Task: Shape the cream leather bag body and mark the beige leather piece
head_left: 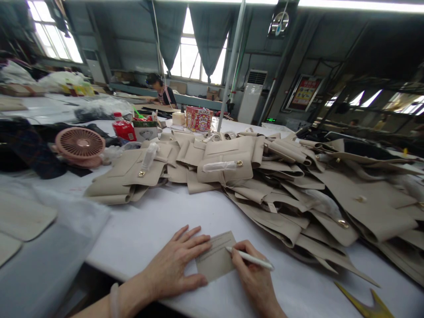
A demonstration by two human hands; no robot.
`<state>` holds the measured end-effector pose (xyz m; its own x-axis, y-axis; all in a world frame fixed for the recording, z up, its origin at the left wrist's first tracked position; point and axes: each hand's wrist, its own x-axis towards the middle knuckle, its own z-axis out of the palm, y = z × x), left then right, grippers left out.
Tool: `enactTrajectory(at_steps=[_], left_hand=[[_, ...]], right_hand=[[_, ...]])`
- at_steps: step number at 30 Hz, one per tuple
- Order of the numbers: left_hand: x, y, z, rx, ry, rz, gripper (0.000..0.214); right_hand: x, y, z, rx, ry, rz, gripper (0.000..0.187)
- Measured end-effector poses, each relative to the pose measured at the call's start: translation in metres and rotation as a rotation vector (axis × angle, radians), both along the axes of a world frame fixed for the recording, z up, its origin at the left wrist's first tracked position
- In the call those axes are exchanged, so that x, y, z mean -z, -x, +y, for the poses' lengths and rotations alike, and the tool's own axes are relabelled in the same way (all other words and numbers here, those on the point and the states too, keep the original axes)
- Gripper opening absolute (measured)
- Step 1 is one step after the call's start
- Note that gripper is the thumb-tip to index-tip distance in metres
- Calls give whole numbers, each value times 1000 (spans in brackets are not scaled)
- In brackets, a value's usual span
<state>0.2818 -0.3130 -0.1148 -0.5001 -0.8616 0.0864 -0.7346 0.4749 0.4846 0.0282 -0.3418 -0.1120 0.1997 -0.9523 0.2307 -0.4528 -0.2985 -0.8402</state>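
A small beige-grey rectangular piece [217, 260] with dark lines across it lies on the white tabletop. My left hand [180, 260] is spread flat at its left side, with fingertips on its edge. In my right hand [253, 276] is a white pen [253, 259], pinched between thumb and fingers, its tip at the lines near the middle of the piece. Just beyond both hands lies a large heap of beige leather-like bag panels [228, 152], some with gold clasps and white wrapped parts.
A pink fan [80, 145] stands at the left, near a red-labelled bottle [123, 128] and a patterned red box [199, 118]. At the lower right lies a yellow forked object [364, 302]. Flat beige panels [26, 214] rest at the left. Another person [164, 93] sits in the background.
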Motion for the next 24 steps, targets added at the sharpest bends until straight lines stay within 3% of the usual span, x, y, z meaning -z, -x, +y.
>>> enactTrajectory(at_steps=[5, 11, 13, 18, 21, 24], left_hand=[[-1, 1, 0, -1, -14, -20, 71], [-8, 2, 4, -38, -33, -17, 84], [-9, 2, 9, -40, -31, 35, 86], [-4, 3, 20, -152, 55, 226, 99], [-9, 14, 21, -217, 48, 190, 94], [-26, 29, 18, -338, -44, 144, 87]], right_hand=[[-4, 0, 1, -10, -36, -18, 34], [1, 5, -2, 20, -56, -61, 34], [7, 8, -4, -2, 41, -44, 30], [30, 12, -16, -127, 526, 142, 23], [42, 15, -22, -168, 649, 263, 31], [44, 18, -26, -206, 656, 350, 45]])
